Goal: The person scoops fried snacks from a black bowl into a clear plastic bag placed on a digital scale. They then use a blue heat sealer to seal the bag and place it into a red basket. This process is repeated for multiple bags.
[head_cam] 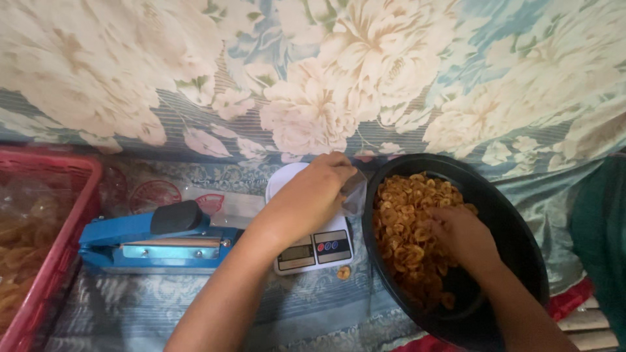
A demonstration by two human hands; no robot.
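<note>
Right hand (464, 240): fingers curled into golden fried chips (407, 225) inside round black basin (515, 234) | left hand (313, 195): pinching what looks like a clear plastic bag (355, 190) over white digital scale (312, 248) | blue heat sealer (153, 238) beside the scale, to its left

A clear plastic bag (354, 190) hangs above the white scale's grey rectangular screen (295, 253).

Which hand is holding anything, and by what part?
Left hand pinches a clear plastic bag by its top edge, over the white scale. Right hand is buried in the chips in the black bowl; grasp hidden.
</note>
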